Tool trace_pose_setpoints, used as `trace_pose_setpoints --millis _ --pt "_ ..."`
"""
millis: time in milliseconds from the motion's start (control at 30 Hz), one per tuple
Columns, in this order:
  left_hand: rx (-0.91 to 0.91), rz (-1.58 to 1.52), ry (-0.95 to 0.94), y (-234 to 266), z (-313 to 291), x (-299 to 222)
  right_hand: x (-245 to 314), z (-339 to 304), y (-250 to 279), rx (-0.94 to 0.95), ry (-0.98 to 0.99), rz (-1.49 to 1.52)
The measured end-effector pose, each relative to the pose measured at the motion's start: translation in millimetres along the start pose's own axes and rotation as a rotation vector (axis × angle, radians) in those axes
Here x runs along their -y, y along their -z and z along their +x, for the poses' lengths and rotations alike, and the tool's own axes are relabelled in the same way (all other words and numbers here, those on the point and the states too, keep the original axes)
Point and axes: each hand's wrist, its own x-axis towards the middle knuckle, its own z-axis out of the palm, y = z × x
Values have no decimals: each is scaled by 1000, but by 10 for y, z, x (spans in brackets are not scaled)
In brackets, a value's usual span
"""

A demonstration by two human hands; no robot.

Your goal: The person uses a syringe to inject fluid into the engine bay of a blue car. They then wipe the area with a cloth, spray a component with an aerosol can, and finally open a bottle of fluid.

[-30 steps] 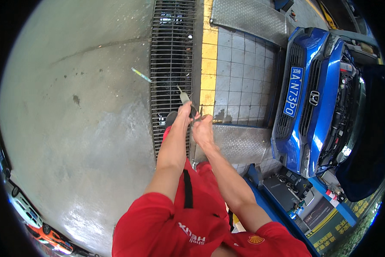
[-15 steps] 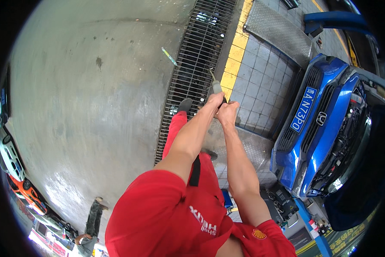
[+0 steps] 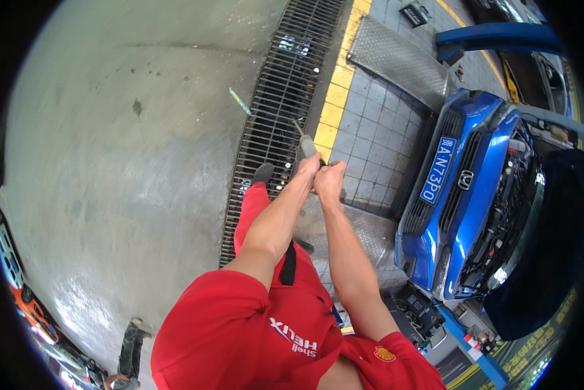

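Note:
Both my hands are together in front of me above the edge of the floor grate. My left hand (image 3: 309, 165) is wrapped round the grey barrel of a syringe-like tool (image 3: 307, 147), whose thin nozzle points away and slightly left over the bars. Just behind it, my right hand (image 3: 330, 179) is closed at the rear end of the same tool. My fingers mostly hide that dark rear end. Below the nozzle runs the dark metal drain grate (image 3: 278, 88), and a pale green and white strip (image 3: 239, 101) lies at its left edge.
A blue car (image 3: 470, 182) with its bonnet raised stands to the right. Between it and the yellow kerb line (image 3: 336, 95) are grey tiles and a metal ramp plate (image 3: 402, 58). A blue lift arm (image 3: 500, 38) is beyond. Another person's legs (image 3: 131, 348) show at lower left.
The whole view has shifted, so the car, grate and hands all appear further left and slightly lower. My grip on the syringe-like tool looks the same.

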Motion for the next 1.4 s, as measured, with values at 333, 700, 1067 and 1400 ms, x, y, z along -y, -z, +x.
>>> trace_pose_setpoints --millis 333,700,1067,1400 --pt "104 -258 172 335 452 -38 225 -804 376 33 160 56" --pt "69 -25 -150 568 215 234 -13 -354 -351 33 -33 295" --pt "498 208 -54 698 -148 645 -1254 -646 -31 306 301 325" --pt "594 620 -340 200 -1181 1115 -2287 -889 322 215 390 513"
